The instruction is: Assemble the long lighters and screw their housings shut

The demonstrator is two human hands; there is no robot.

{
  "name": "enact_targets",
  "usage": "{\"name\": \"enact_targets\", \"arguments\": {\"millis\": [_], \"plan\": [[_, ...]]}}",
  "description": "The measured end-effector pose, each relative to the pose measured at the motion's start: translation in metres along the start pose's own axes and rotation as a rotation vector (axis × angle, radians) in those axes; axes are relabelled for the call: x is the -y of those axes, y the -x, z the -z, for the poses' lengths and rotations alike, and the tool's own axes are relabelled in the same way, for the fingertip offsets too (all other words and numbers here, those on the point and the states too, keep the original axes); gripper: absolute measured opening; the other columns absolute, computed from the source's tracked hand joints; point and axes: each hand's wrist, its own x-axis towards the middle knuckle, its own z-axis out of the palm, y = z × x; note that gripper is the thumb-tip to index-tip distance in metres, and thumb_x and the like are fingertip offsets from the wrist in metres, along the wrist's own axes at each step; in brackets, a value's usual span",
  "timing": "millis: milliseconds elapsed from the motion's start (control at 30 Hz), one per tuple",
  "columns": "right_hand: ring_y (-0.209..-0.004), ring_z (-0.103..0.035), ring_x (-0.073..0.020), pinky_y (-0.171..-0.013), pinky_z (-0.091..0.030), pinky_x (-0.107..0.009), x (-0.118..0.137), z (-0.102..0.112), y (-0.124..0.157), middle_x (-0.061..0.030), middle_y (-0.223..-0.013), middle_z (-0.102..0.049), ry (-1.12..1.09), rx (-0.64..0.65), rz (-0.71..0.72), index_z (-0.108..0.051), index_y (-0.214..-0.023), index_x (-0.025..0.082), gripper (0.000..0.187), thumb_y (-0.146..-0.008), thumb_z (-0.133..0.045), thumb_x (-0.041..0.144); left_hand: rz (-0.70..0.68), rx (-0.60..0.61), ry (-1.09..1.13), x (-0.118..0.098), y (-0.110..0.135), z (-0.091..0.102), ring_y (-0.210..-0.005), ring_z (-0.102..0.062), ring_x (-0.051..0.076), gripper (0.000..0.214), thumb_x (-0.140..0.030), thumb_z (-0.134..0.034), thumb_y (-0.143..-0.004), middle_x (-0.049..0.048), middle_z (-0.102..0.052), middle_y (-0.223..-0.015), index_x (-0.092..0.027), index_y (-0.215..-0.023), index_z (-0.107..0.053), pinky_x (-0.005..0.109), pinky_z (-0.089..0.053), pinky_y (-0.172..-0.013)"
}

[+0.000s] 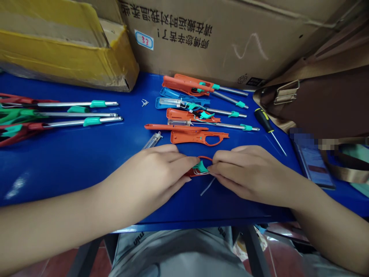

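Observation:
At the table's near side, both hands are closed on a red-orange half-housing [190, 172] of a long-neck lighter. My left hand [157, 173] grips its left end, with thumb and forefinger close to a green trigger [201, 167]. On the right end are the pinched fingers of my right hand [249, 175], which hide most of that part. White wires [197, 172] run below the trigger inside the shell. A thin clear tube [206, 187] sticks out under my right fingers. Behind my left hand lies a clear fuel tank [152, 141], partly covered.
Opened orange housings [198, 137], a blue lighter [170, 102] and metal-necked lighters [187, 84] lie beyond my hands. Three lighters [66, 114] are at left, a screwdriver [266, 125] at right. Small white pieces [144, 102] lie near cardboard boxes [184, 50]. A phone-like slab [313, 161] rests far right.

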Motion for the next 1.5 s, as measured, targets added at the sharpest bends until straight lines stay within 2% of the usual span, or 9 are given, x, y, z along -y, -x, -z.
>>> {"name": "enact_targets", "arguments": {"millis": [400,567,700,800,900,1033,1133,1500], "plan": [[-0.056,-0.036,-0.0166,-0.056,-0.022,-0.035,0.001,-0.003,-0.002,0.0003,-0.078,-0.063,0.132,-0.036,0.016,-0.075,-0.099,0.016,0.026,-0.105,-0.049,0.016,0.018,-0.002,0.037,0.003,-0.001,0.000,-0.094,-0.072,0.024,0.026,-0.023,-0.058,-0.103,0.0058,-0.077,-0.106,-0.018,-0.126,-0.067,0.038,-0.056,-0.082],[-0.055,-0.036,-0.0165,-0.055,-0.020,-0.035,0.003,-0.003,-0.004,0.0010,-0.076,-0.063,0.133,-0.018,-0.012,-0.075,-0.097,0.017,0.029,-0.105,-0.047,0.016,0.041,-0.015,0.048,0.004,-0.002,0.000,-0.096,-0.073,0.023,0.026,-0.021,-0.067,-0.097,0.0034,-0.078,-0.107,-0.020,-0.124,-0.069,0.037,-0.056,-0.086],[-0.054,-0.036,-0.0160,-0.055,-0.021,-0.035,0.004,-0.003,-0.003,0.0009,-0.077,-0.064,0.130,-0.035,-0.002,-0.075,-0.098,0.017,0.030,-0.106,-0.047,0.017,0.044,-0.004,0.048,0.003,-0.002,0.000,-0.095,-0.072,0.023,0.025,-0.020,-0.066,-0.098,0.0036,-0.077,-0.107,-0.020,-0.123,-0.069,0.038,-0.056,-0.085],[-0.057,-0.040,-0.0151,-0.056,-0.025,-0.034,0.002,-0.004,0.000,0.0001,-0.080,-0.064,0.093,-0.035,0.003,-0.075,-0.100,0.016,0.028,-0.105,-0.048,0.016,0.075,-0.007,0.073,0.003,-0.001,-0.001,-0.102,-0.071,0.024,0.029,-0.020,-0.068,-0.096,0.0035,-0.077,-0.110,-0.021,-0.125,-0.069,0.039,-0.055,-0.088],[-0.064,-0.050,-0.0133,-0.060,-0.030,-0.032,0.000,-0.004,0.002,-0.0002,-0.087,-0.066,-0.029,-0.013,-0.018,-0.074,-0.103,0.017,0.023,-0.105,-0.051,0.018,0.132,-0.017,0.102,0.003,-0.001,-0.002,-0.107,-0.069,0.025,0.033,-0.021,-0.070,-0.094,0.0046,-0.075,-0.115,-0.022,-0.127,-0.068,0.039,-0.055,-0.089],[-0.076,-0.061,-0.0102,-0.065,-0.037,-0.028,-0.004,-0.008,0.002,0.0018,-0.097,-0.067,-0.260,0.027,-0.143,-0.071,-0.103,0.022,0.018,-0.106,-0.054,0.026,0.148,-0.006,0.124,0.002,-0.002,-0.002,-0.105,-0.068,0.026,0.033,-0.020,-0.066,-0.095,0.0057,-0.072,-0.113,-0.022,-0.128,-0.069,0.039,-0.056,-0.085],[-0.084,-0.065,-0.0107,-0.068,-0.040,-0.026,-0.005,-0.010,0.000,0.0013,-0.102,-0.067,-0.344,0.027,-0.200,-0.069,-0.106,0.023,0.015,-0.106,-0.055,0.029,0.136,-0.006,0.135,0.002,-0.002,-0.001,-0.100,-0.068,0.024,0.033,-0.017,-0.061,-0.097,0.0054,-0.069,-0.110,-0.023,-0.128,-0.069,0.037,-0.056,-0.082],[-0.077,-0.063,-0.0128,-0.061,-0.036,-0.029,-0.007,-0.010,0.002,-0.0013,-0.100,-0.069,0.014,-0.046,-0.117,-0.068,-0.104,0.021,0.022,-0.106,-0.053,0.036,0.147,0.083,0.169,0.005,-0.003,-0.001,-0.100,-0.070,0.022,0.032,-0.016,-0.054,-0.100,0.0044,-0.072,-0.112,-0.024,-0.127,-0.068,0.034,-0.055,-0.088]]}}
